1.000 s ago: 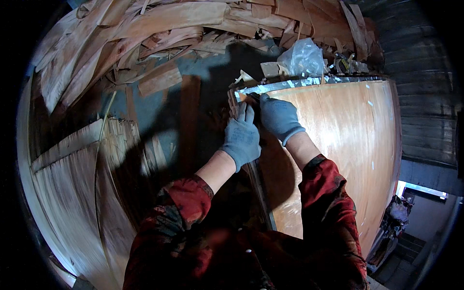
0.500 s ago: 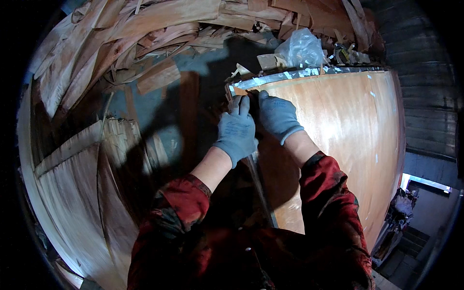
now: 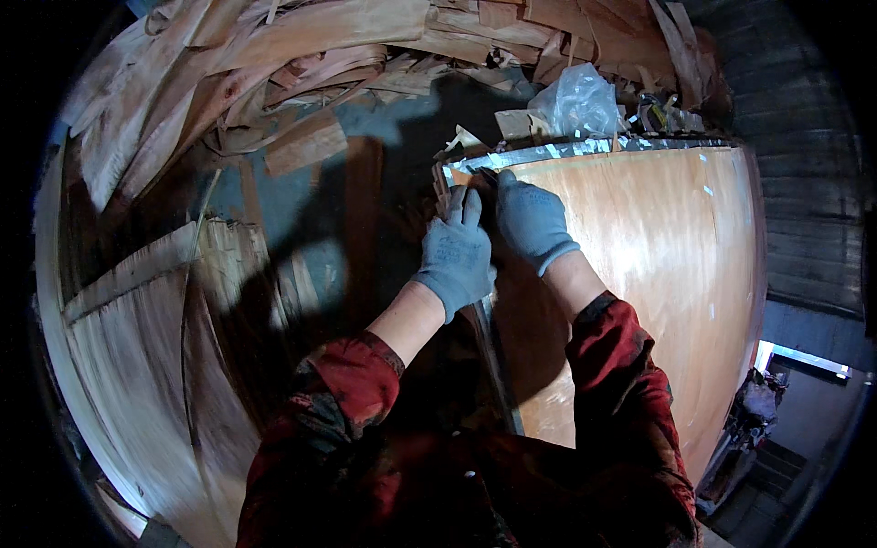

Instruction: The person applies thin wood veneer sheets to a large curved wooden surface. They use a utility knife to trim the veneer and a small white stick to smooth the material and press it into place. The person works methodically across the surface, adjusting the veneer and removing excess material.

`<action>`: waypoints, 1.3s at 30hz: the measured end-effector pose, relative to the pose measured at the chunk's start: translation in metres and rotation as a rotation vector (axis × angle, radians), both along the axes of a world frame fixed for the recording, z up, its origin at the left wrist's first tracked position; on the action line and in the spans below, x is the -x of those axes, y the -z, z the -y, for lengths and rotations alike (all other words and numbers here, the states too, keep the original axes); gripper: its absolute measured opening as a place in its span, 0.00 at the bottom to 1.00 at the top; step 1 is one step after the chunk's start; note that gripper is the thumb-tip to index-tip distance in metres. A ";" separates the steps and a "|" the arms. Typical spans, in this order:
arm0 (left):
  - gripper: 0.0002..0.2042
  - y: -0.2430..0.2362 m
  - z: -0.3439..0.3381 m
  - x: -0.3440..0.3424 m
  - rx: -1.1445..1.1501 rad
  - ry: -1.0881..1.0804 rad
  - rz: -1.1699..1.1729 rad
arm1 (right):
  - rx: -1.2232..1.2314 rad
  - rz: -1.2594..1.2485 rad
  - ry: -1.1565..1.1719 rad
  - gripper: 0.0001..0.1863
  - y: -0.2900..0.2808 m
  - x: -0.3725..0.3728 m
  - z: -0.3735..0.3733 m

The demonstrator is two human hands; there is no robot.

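A large stack of wood veneer sheets (image 3: 658,237) lies in front of me and to the right, its top sheet pale brown. At its far left corner, my left hand (image 3: 457,251), in a grey-blue glove, lies with two fingers stretched forward against the edge. My right hand (image 3: 533,219), gloved alike, is closed around a dark slim tool (image 3: 487,173) whose tip sits near that corner. What kind of tool it is, I cannot make out. A dark strip with white bits of tape (image 3: 566,149) runs along the stack's far edge.
Another veneer pile (image 3: 146,338) stands at the left. Loose veneer scraps (image 3: 301,46) are heaped along the back. A clear plastic bag (image 3: 585,100) sits beyond the stack's far edge. A dark corrugated wall (image 3: 790,164) rises at the right.
The whole view has shifted slightly. My right hand has tilted a little and the dark tool shows more clearly at the corner. My left hand keeps its place against the edge.
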State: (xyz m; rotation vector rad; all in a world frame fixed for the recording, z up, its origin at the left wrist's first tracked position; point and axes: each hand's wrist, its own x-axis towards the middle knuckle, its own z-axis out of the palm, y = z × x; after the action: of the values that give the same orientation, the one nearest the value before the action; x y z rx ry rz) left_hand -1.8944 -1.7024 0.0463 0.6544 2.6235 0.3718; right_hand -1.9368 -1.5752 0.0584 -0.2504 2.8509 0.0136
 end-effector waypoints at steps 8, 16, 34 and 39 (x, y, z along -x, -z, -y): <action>0.26 0.001 -0.003 -0.003 0.055 -0.012 -0.053 | 0.024 0.076 0.009 0.12 -0.007 0.008 0.007; 0.33 -0.006 -0.002 0.000 0.052 -0.015 -0.025 | 0.015 0.099 0.054 0.11 0.003 -0.008 -0.001; 0.39 0.006 -0.013 -0.007 0.077 -0.067 -0.248 | -0.005 0.222 0.318 0.11 -0.011 -0.116 -0.062; 0.37 0.003 -0.028 -0.014 0.108 0.239 -0.507 | 0.047 0.155 0.303 0.10 -0.014 -0.122 -0.067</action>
State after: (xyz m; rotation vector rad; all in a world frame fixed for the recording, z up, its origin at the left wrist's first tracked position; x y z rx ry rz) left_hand -1.8799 -1.6743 0.0437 1.1337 2.9523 -0.0157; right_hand -1.8147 -1.5085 0.0720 0.1656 2.7062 -0.1284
